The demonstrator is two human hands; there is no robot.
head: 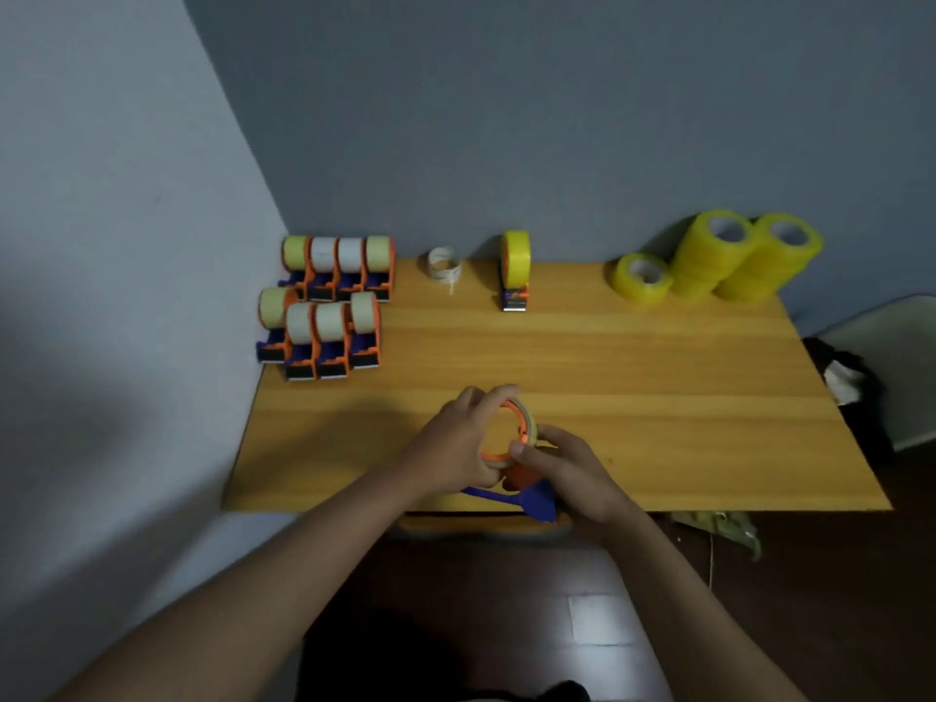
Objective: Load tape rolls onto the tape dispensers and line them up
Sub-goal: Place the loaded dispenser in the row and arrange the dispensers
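Gripped by the curled left hand point(458, 440) at lower centre is a pale tape roll point(527, 427) on an orange-and-blue plastic dispenser point(521, 481). Its rim is pinched by the right hand point(570, 471).

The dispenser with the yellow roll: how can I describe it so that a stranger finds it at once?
Look along the back edge of the wooden table, by the grey wall. Near the middle of that edge one tape dispenser stands alone, between a small empty tape core and the stacks of yellow rolls. Only it carries bright yellow tape; the grouped dispensers at the left hold pale rolls.
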